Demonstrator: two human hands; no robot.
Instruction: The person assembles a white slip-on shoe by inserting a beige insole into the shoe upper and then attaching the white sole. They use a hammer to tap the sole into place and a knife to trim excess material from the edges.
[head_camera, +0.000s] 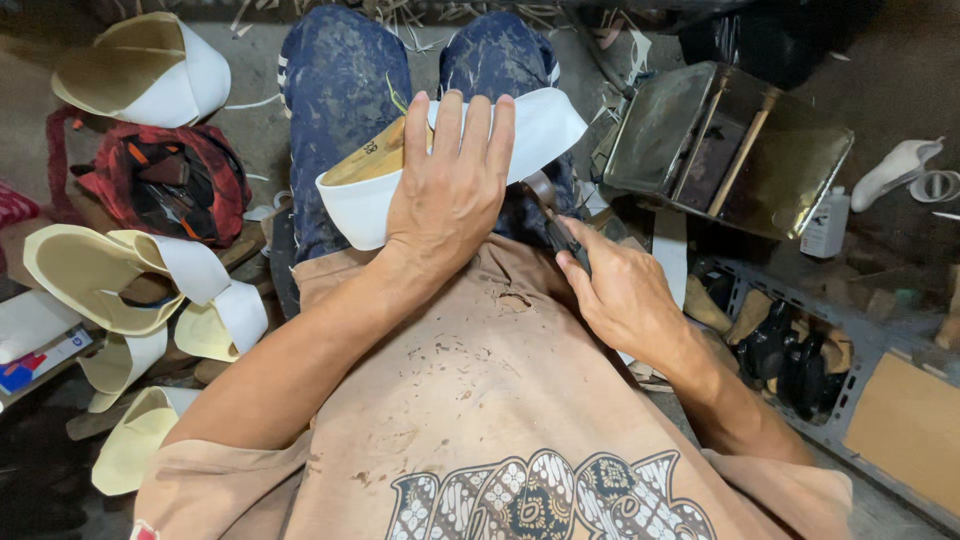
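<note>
This is a shoe workshop. Unfinished white shoe parts (150, 290) lie in piles on the dirty floor (250, 140), a metal tray (730, 150) holds tools, and a rack (800, 340) holds dark shoes.

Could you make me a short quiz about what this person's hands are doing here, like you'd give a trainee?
1. True or false: the left hand lies flat on the white shoe upper on the lap.
2. What does the right hand hold? A) a dark tool B) the white bottle C) a red bag
3. On which side of the person do the other white-and-cream uppers lie?

Key: 1 true; 2 A, the dark tool; 3 the person's left.
</note>
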